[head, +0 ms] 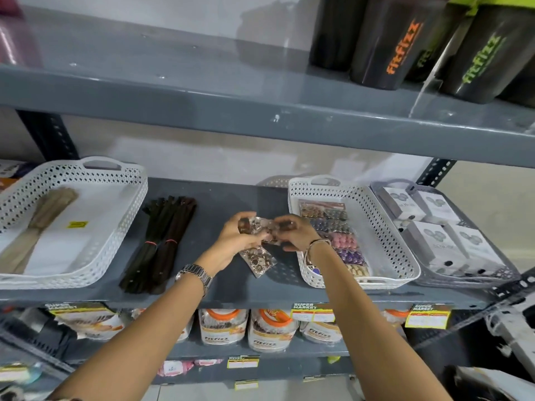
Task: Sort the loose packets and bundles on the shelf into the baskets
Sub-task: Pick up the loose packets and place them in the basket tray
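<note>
Left hand (237, 237) and right hand (295, 233): fingers pinched together on clear packets (262, 230) of small beads, held above the grey shelf (220, 204). Another packet (257, 260) lies just below the fingers. Dark bundles (160, 244) left; white basket (402, 256) right.

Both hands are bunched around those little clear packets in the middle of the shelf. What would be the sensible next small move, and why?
Probably carry the gathered packets right and lay them in the white basket. Both the left hand and right hand grip them, and that basket already holds similar bead packets. One more packet lies on the shelf below.
</note>
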A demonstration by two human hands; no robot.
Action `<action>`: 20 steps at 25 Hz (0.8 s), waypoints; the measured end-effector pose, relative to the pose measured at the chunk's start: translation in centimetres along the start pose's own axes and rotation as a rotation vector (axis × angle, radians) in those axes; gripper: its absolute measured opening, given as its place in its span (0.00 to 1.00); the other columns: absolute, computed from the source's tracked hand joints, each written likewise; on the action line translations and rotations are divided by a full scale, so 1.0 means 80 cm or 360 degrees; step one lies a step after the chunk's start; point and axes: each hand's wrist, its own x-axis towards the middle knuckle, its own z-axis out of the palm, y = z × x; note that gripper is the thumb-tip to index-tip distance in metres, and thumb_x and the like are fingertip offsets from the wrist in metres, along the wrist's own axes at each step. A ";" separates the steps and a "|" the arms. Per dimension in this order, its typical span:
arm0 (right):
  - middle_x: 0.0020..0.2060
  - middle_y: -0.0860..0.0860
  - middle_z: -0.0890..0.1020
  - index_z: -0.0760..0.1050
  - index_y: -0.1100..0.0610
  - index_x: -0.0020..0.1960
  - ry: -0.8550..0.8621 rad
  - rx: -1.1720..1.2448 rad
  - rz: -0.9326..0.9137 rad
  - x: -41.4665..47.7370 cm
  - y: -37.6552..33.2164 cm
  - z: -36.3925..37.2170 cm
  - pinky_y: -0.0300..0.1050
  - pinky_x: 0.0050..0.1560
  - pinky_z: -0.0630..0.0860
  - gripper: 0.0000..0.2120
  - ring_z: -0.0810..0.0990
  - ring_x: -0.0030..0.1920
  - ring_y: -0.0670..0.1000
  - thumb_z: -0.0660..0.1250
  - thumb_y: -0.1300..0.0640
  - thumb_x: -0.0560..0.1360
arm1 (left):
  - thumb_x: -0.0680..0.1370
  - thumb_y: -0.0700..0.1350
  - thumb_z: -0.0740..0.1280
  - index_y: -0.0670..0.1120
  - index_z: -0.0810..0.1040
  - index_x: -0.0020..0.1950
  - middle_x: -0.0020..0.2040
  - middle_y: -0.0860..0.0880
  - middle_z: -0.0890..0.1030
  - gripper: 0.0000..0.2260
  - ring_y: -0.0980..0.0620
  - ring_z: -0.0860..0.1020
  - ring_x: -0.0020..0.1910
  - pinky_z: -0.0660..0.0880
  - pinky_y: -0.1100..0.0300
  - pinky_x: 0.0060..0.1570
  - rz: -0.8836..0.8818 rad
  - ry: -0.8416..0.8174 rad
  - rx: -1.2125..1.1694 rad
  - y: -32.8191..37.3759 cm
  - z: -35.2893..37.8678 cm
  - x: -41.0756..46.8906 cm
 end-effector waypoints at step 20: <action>0.40 0.56 0.78 0.75 0.59 0.37 0.0185 -0.1063 0.0813 0.013 0.141 -0.190 0.43 0.43 0.76 0.05 0.75 0.39 0.52 0.68 0.64 0.70 | 0.72 0.53 0.71 0.49 0.64 0.74 0.75 0.44 0.62 0.33 0.42 0.66 0.72 0.63 0.46 0.72 0.0344 -0.0193 0.2197 -0.061 0.021 0.014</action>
